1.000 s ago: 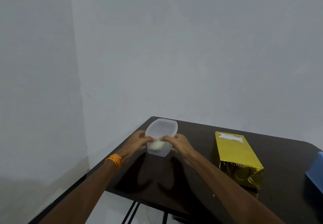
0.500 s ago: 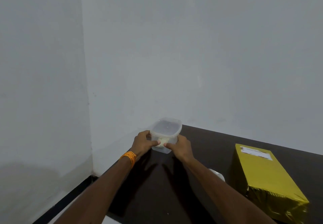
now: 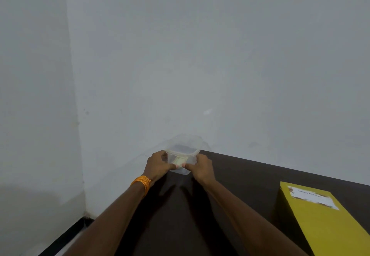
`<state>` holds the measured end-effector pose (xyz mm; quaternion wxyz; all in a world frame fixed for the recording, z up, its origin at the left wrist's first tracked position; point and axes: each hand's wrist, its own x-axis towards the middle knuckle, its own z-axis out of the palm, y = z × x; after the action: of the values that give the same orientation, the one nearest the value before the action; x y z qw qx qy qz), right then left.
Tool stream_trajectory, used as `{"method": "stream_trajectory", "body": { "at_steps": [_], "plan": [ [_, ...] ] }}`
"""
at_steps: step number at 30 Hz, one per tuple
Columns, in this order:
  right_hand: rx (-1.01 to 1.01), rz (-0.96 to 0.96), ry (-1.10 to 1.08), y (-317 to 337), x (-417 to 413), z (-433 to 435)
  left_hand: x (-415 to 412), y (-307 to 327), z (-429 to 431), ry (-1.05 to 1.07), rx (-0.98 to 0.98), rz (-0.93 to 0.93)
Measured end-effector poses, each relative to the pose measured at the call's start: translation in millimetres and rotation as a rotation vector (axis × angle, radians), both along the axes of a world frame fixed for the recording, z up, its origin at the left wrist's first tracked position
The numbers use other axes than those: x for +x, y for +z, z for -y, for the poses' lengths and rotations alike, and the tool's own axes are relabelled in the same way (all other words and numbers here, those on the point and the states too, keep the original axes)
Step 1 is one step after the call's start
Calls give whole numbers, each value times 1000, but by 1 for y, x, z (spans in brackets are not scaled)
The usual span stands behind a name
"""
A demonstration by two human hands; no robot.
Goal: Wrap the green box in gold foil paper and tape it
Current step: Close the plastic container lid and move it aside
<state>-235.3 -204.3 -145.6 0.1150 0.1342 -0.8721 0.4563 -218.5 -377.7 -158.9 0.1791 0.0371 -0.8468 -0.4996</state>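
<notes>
Both hands at far L corner of dark brown bench (image 3: 240,177): left hand (image 3: 158,164) w/ orange bangles (image 3: 142,182) & right hand (image 3: 200,167), fingers (image 3: 172,166) curled round clear plastic tub (image 3: 184,145), gripping its sides; pale item (image 3: 178,161) inside. To the R, well apart, gold foil-wrapped box (image 3: 324,225) lies flat on bench, white label (image 3: 312,196) on top.

Grey walls (image 3: 200,55) meet; dark table (image 3: 250,175) in corner.
</notes>
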Motion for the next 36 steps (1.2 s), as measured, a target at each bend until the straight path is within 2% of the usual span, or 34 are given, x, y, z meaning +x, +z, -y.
{"method": "stream_trajectory", "body": {
  "at_steps": [3, 8, 11, 15, 19, 31, 36],
  "plan": [
    [-13, 10, -13, -4, -3, 1, -5, 0, 2, -9, 40, 21],
    [61, 68, -71, -6, 8, -1, 0, -1, 6, -88, 93, 156],
    [124, 116, -126, -2, 20, -6, 14, 3, -3, -5, 82, 157],
    [146, 115, -128, 12, 32, -25, 34, 15, -11, 152, 57, 21],
    [189, 33, -131, 34, 50, -48, 59, 32, -30, 182, 65, -100],
    [193, -184, -256, 70, 153, -162, 133, 75, -162, -95, 143, -203],
    [106, -246, -338, 73, 202, -232, 156, 86, -241, -248, 132, -225]
  ]
}}
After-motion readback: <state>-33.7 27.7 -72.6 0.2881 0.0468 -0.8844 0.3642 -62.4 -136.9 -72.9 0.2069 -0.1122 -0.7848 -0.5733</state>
